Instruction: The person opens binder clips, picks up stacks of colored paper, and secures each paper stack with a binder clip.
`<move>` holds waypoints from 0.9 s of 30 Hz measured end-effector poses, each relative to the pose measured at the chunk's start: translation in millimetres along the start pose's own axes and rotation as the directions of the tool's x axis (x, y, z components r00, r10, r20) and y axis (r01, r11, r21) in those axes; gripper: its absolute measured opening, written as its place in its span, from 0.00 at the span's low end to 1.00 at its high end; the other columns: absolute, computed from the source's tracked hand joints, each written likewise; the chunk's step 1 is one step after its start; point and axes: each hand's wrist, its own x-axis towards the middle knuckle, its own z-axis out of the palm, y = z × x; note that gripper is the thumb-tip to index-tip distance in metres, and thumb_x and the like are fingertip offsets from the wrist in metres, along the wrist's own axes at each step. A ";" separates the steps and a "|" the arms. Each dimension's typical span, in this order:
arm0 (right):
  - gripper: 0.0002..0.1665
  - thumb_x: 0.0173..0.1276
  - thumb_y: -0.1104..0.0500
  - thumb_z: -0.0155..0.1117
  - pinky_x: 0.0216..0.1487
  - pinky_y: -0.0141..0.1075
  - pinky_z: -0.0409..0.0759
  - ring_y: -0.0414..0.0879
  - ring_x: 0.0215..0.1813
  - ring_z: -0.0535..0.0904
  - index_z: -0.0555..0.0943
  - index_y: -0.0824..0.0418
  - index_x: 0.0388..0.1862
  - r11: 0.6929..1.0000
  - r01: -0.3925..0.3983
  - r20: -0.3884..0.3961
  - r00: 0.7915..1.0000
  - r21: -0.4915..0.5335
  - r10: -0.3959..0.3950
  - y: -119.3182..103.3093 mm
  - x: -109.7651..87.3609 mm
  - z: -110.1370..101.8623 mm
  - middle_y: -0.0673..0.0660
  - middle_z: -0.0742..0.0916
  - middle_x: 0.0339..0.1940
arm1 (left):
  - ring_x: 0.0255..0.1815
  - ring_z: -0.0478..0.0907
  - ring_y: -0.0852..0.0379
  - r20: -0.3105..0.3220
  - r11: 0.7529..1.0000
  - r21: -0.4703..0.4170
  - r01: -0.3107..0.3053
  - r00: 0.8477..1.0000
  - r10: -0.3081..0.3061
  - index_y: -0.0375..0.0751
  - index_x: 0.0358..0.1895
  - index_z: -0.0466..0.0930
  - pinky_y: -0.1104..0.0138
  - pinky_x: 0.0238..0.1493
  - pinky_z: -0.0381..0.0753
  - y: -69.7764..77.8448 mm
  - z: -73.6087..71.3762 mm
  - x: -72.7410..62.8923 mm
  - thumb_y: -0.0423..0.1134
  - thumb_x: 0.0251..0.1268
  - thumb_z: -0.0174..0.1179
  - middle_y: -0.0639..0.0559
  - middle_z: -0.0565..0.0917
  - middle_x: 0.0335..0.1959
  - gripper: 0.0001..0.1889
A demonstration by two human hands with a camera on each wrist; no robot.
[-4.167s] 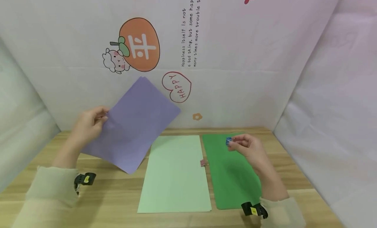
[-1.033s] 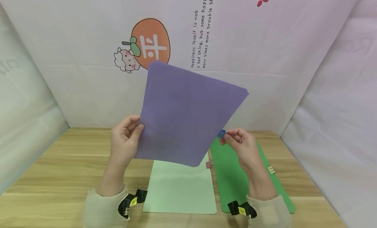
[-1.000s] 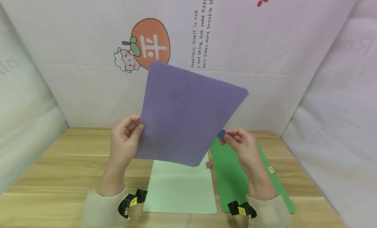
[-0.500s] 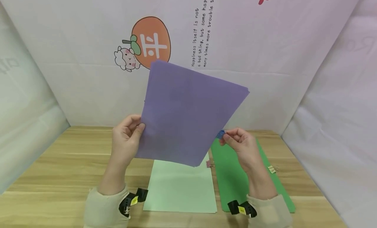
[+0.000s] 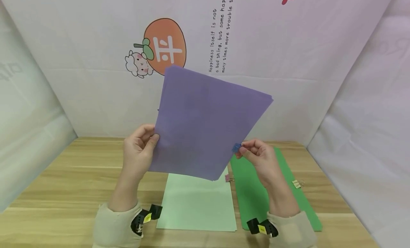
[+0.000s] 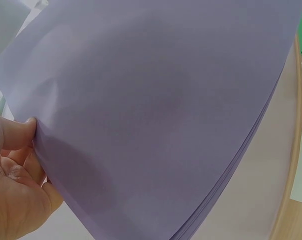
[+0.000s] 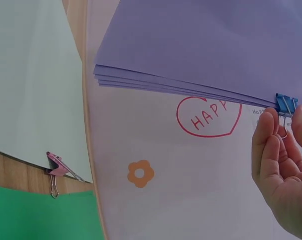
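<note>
A thin stack of purple paper (image 5: 208,123) is held up at a tilt over the table. My left hand (image 5: 137,153) pinches its left edge, thumb on the near face and fingers behind. A blue binder clip (image 7: 285,103) sits over the stack's right edge, its body overlapping the paper. My right hand (image 5: 261,161) holds this clip by its wire handles between thumb and fingers. In the right wrist view several sheet edges fan slightly apart along that side.
Below lies pale green paper (image 5: 196,209) with a pink binder clip (image 5: 227,178) on its right edge. Right of it, green paper (image 5: 251,198) carries a cream binder clip (image 5: 296,184). The wooden table (image 5: 73,184) meets a printed white cloth (image 5: 96,102) behind.
The left hand has brought the purple stack from the left to the middle. The blue binder clip, earlier in the right hand clear of the paper, has moved left onto the stack's right edge.
</note>
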 end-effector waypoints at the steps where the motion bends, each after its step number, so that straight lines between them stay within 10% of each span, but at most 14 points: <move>1: 0.02 0.73 0.66 0.60 0.55 0.29 0.81 0.39 0.37 0.85 0.78 0.64 0.42 1.000 0.000 0.000 1.000 -0.002 0.000 -0.2 -0.2 0.2 0.43 0.88 0.30 | 0.35 0.84 0.70 0.000 1.000 0.002 -0.001 1.000 0.001 0.18 0.44 0.77 0.78 0.38 0.83 0.0 0.1 0.1 0.17 0.67 0.53 0.72 0.86 0.33 0.07; 20: 0.04 0.72 0.67 0.61 0.50 0.26 0.79 0.35 0.42 0.81 0.81 0.63 0.43 0.998 -0.031 -0.092 0.995 -0.054 0.026 0.2 1.9 0.0 0.38 0.85 0.33 | 0.34 0.84 0.69 0.015 0.997 -0.013 0.078 0.997 -0.078 0.21 0.46 0.78 0.76 0.38 0.84 -2.5 3.8 1.4 0.18 0.67 0.52 0.72 0.86 0.32 0.08; 27: 0.07 0.71 0.64 0.64 0.54 0.28 0.78 0.38 0.44 0.81 0.84 0.51 0.39 0.999 -0.025 -0.102 0.994 0.021 0.027 -0.7 1.4 -0.8 0.39 0.87 0.34 | 0.37 0.84 0.65 0.064 0.979 0.015 0.204 0.977 -0.204 0.29 0.50 0.77 0.72 0.42 0.83 -2.9 -6.0 3.3 0.25 0.72 0.54 0.71 0.87 0.35 0.08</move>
